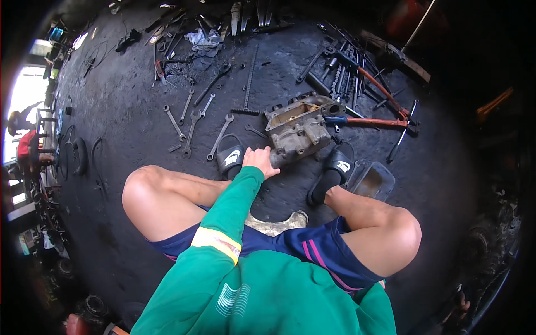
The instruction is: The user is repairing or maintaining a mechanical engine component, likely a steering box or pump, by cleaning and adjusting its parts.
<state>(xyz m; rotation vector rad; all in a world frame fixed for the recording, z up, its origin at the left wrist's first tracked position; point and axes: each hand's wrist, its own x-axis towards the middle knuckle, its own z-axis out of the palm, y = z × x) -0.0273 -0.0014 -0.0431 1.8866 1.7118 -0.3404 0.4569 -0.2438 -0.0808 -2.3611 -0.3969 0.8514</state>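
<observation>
My left hand (260, 162) reaches forward in a green sleeve, fingers curled on the near lower corner of a grimy cast metal housing (298, 125) with an open rectangular cavity on top. The housing lies on the floor between my two black slide sandals (340, 159). My right hand is almost wholly hidden beside my right thigh, with at most a sliver of skin showing, so its fingers cannot be made out. A pale, curved metal piece (276, 226) lies between my legs, partly under my shorts.
Several wrenches (192, 131) lie left of the housing. Bolt cutters (368, 121), sockets and bars (343, 78) crowd the upper right. A rectangular pan (374, 181) sits by my right leg. A crumpled rag (204, 42) lies ahead; hoses (81, 156) lie far left, near a bright opening.
</observation>
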